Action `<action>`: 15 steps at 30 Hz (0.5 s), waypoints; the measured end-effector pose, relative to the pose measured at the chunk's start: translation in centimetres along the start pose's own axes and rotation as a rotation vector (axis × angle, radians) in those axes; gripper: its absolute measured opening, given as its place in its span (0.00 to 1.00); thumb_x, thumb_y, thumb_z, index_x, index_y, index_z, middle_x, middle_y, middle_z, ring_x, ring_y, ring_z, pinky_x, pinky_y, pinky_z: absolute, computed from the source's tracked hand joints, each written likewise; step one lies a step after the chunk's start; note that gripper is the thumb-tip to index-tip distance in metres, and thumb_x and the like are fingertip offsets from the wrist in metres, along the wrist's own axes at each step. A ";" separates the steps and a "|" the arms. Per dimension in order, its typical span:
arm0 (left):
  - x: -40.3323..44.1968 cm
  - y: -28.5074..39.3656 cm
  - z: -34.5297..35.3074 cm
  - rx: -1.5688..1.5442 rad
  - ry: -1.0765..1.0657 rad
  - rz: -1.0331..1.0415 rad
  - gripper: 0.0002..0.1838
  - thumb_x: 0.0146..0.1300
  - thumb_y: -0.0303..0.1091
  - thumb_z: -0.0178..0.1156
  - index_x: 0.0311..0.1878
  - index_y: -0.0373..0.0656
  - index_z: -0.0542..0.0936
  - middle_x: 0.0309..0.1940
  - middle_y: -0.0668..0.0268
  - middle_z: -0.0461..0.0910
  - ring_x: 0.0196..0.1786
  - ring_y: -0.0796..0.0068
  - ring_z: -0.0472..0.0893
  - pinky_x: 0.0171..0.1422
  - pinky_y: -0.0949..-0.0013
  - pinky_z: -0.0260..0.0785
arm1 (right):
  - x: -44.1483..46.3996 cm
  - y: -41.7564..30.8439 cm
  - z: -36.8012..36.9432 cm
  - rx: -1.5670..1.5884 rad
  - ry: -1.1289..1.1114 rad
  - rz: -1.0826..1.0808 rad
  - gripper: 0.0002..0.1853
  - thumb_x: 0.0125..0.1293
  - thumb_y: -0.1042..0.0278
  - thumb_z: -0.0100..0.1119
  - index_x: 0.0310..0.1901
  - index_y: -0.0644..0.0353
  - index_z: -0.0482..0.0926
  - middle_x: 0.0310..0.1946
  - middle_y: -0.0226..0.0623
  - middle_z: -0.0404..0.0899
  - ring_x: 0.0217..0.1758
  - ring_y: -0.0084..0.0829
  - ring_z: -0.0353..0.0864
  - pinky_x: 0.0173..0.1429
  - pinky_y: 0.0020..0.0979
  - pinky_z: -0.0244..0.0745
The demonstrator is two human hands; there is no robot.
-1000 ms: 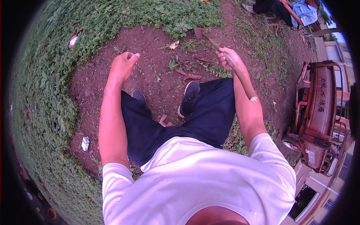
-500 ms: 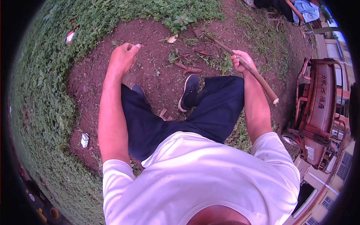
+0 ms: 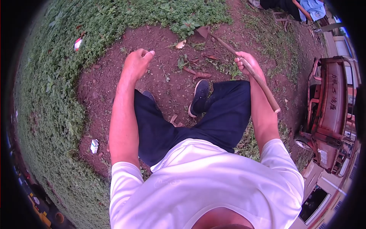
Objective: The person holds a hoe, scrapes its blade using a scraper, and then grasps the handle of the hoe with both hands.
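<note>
My right hand (image 3: 248, 64) is wrapped round the wooden handle of a small hoe (image 3: 264, 84). The handle slants, its cut end near my right forearm. At its far end the rusty, roughly triangular blade (image 3: 203, 32) is by the edge of the green plants. Over the bare soil, my left hand (image 3: 138, 64) is closed, thumb along the curled fingers. Its palm side is hidden, so I cannot tell if anything is inside. Beneath and between the hands lie dry brown leaves (image 3: 196, 73) and a few small weeds (image 3: 183, 62).
Low green plants (image 3: 49, 110) cover the left and far side. A small white carton (image 3: 94, 146) lies on soil at left, and a red-and-white scrap (image 3: 78, 44) among the plants. A red three-wheeled cart (image 3: 331, 110) stands at right. Another person (image 3: 313, 9) sits at the upper right.
The hoe blade shows more clearly near the plant edge, and the handle's cut end has dropped slightly. My left hand has shifted right and a little lower in view; the scene has shifted slightly too.
</note>
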State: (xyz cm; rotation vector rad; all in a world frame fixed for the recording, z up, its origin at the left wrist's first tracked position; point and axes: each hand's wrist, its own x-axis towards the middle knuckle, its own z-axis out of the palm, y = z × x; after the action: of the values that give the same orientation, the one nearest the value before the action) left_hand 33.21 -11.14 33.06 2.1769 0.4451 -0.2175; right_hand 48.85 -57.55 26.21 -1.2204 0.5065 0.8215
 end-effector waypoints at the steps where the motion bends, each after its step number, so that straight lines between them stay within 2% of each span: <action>1: -0.2 0.1 -0.3 -0.013 -0.005 -0.024 0.24 0.73 0.50 0.61 0.49 0.33 0.83 0.24 0.68 0.78 0.27 0.79 0.77 0.34 0.68 0.69 | 0.3 -0.1 1.6 -0.045 -0.017 0.008 0.11 0.74 0.61 0.57 0.38 0.56 0.69 0.22 0.29 0.78 0.16 0.17 0.74 0.15 0.17 0.68; 2: -0.2 -0.7 -0.3 -0.017 0.028 -0.011 0.25 0.72 0.52 0.60 0.45 0.34 0.84 0.25 0.63 0.82 0.26 0.71 0.81 0.37 0.63 0.73 | 0.6 -0.3 3.1 -0.053 -0.018 -0.007 0.10 0.74 0.61 0.56 0.37 0.56 0.70 0.22 0.29 0.78 0.16 0.16 0.74 0.15 0.18 0.67; 5: -1.3 -0.6 -1.3 -0.067 0.043 -0.084 0.24 0.71 0.51 0.61 0.45 0.33 0.84 0.25 0.64 0.82 0.25 0.75 0.79 0.34 0.66 0.72 | 3.5 -0.4 5.8 -0.195 0.044 0.065 0.11 0.73 0.61 0.55 0.38 0.61 0.75 0.23 0.30 0.79 0.17 0.18 0.74 0.15 0.20 0.67; 6: -1.6 -0.6 -1.2 -0.090 0.073 -0.076 0.22 0.72 0.48 0.62 0.46 0.33 0.84 0.25 0.66 0.81 0.24 0.78 0.78 0.31 0.69 0.69 | 3.8 -0.2 7.0 -0.295 0.066 -0.027 0.12 0.72 0.61 0.55 0.39 0.62 0.76 0.24 0.30 0.79 0.18 0.19 0.75 0.17 0.23 0.70; 8: -1.6 -1.3 -1.0 -0.130 0.058 -0.099 0.20 0.73 0.46 0.61 0.48 0.34 0.84 0.22 0.69 0.77 0.22 0.80 0.75 0.28 0.73 0.66 | 5.0 0.3 9.0 -0.287 0.100 -0.208 0.06 0.67 0.67 0.59 0.38 0.59 0.77 0.25 0.33 0.79 0.23 0.25 0.79 0.24 0.31 0.75; 9: -1.9 -1.4 -0.8 -0.107 0.063 -0.068 0.20 0.74 0.47 0.61 0.48 0.34 0.83 0.22 0.69 0.77 0.21 0.81 0.74 0.27 0.73 0.64 | 5.0 0.3 10.8 0.020 0.135 -0.196 0.03 0.64 0.69 0.60 0.34 0.57 0.78 0.24 0.34 0.79 0.24 0.27 0.81 0.22 0.31 0.73; 10: -2.1 -1.4 -0.7 -0.100 0.050 -0.105 0.20 0.76 0.47 0.60 0.48 0.35 0.83 0.22 0.70 0.76 0.21 0.81 0.72 0.26 0.73 0.62 | 7.4 0.7 11.7 0.110 0.196 -0.215 0.03 0.62 0.71 0.60 0.31 0.58 0.78 0.22 0.34 0.78 0.22 0.25 0.80 0.20 0.31 0.71; 12: -2.0 -2.2 -0.4 -0.071 0.033 -0.119 0.20 0.76 0.47 0.60 0.45 0.36 0.82 0.22 0.70 0.76 0.21 0.82 0.72 0.24 0.74 0.61 | 6.1 0.1 14.1 0.136 0.211 -0.210 0.05 0.62 0.69 0.60 0.33 0.60 0.80 0.23 0.35 0.80 0.17 0.24 0.77 0.17 0.29 0.69; 15: -2.1 -3.3 -0.3 -0.045 -0.002 -0.110 0.19 0.76 0.47 0.60 0.45 0.36 0.82 0.21 0.70 0.76 0.20 0.82 0.72 0.23 0.74 0.61 | 5.7 0.2 16.8 0.156 0.251 -0.269 0.11 0.67 0.61 0.58 0.37 0.60 0.80 0.23 0.37 0.81 0.18 0.26 0.79 0.17 0.29 0.70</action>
State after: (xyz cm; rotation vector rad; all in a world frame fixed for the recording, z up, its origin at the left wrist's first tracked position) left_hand 29.97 -9.59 31.41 2.1106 0.5645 -0.2673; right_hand 50.82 -39.95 26.74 -1.2201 0.5823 0.3951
